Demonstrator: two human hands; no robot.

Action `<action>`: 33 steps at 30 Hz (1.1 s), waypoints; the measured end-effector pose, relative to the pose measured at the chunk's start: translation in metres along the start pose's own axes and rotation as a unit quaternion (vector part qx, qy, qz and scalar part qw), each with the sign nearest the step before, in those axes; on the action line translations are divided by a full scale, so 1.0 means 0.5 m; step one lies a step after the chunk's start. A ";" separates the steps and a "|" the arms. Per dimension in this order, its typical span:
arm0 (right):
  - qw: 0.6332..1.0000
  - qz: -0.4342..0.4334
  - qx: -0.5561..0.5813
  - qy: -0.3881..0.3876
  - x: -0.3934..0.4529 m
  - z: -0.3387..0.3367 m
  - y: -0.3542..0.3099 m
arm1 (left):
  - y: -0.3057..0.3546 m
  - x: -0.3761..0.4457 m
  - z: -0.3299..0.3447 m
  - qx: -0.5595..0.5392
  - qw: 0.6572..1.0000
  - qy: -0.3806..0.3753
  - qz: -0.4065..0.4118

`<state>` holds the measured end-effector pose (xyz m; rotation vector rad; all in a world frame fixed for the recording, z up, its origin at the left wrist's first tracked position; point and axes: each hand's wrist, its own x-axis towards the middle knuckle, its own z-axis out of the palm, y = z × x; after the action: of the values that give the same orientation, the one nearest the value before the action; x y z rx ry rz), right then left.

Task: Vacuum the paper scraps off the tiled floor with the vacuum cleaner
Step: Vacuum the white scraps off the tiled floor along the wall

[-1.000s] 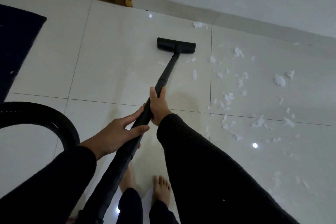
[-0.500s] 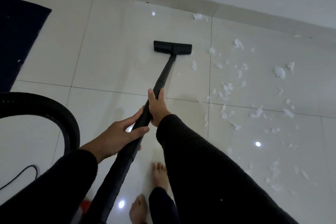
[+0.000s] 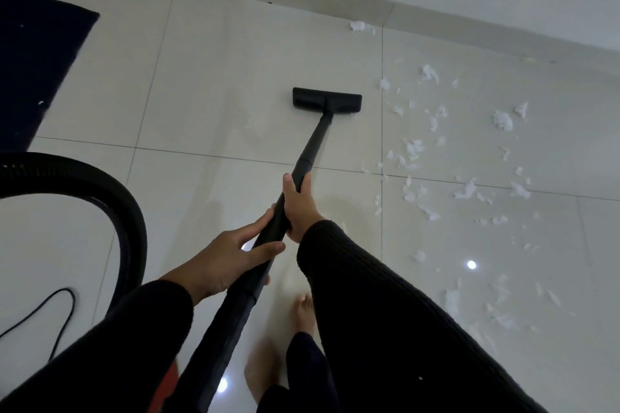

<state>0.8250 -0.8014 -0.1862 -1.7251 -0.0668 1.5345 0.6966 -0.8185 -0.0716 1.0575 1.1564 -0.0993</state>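
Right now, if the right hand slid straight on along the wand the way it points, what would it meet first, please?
The right hand points up the wand; it would probably first meet the collar just ahead, then the floor head.

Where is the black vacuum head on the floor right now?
In the head view, the vacuum head sits flat on the tiled floor near the middle, just left of the scattered paper scraps.

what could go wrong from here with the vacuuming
The thin black power cord loops on the floor beside the ribbed black hose, close to the bare feet, so a step back may snag it. The flat black floor nozzle sits left of most white paper scraps, so straight strokes may miss them.
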 end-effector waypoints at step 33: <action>1.000 0.009 0.023 -0.016 -0.185 -0.077 0.239 | -0.201 -0.185 0.163 0.008 1.000 0.028 0.003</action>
<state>0.7795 -0.9506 -0.1840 -1.6696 -0.0322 1.5645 0.6551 -0.9715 -0.0622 1.0825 1.2048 -0.0747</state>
